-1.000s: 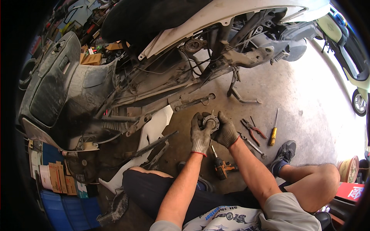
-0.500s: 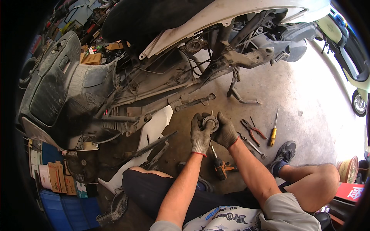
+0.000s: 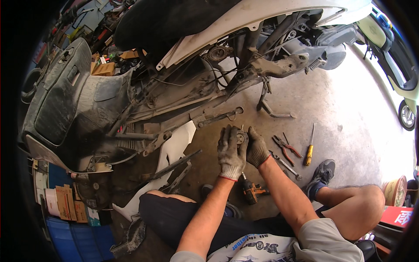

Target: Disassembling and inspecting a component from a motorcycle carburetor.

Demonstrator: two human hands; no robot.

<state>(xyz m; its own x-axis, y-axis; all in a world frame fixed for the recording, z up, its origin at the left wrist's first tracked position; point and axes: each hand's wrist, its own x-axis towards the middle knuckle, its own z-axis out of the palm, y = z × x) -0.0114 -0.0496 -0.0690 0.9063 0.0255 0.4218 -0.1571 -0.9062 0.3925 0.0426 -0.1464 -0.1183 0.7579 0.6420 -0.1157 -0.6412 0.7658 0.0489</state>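
1. A small round metal part [image 3: 241, 138] is up off the floor [image 3: 345, 113], between the two gloved hands.
2. The left hand [image 3: 232, 150] is on the left side of the part. Its fingers are nearly straight and point away from the person. They touch the part, but I cannot tell how tight they are.
3. The right hand [image 3: 256, 147] holds the part from the other side. Its thumb sticks up, and its other fingers are mostly hidden behind the part and the glove, bent around it.
4. Both gloves are gray and dirty, with a red edge at the wrist.
5. Just below the hands, a black and orange drill [image 3: 251, 191] lies on the floor between the person's arms.
6. To the right lie a silver wrench [image 3: 289, 166], pliers [image 3: 286, 149] with red handles, and a screwdriver [image 3: 309, 155] with a yellow handle.
7. To the left is a long white panel [image 3: 172, 150], with a dark bar [image 3: 176, 163] across it.
8. Past the hands stands a big, dusty scooter [image 3: 283, 65], with many inside parts showing.
9. Farther out are brown boxes [image 3: 65, 203] at the left and a pale green scooter [image 3: 376, 35] at the far right.
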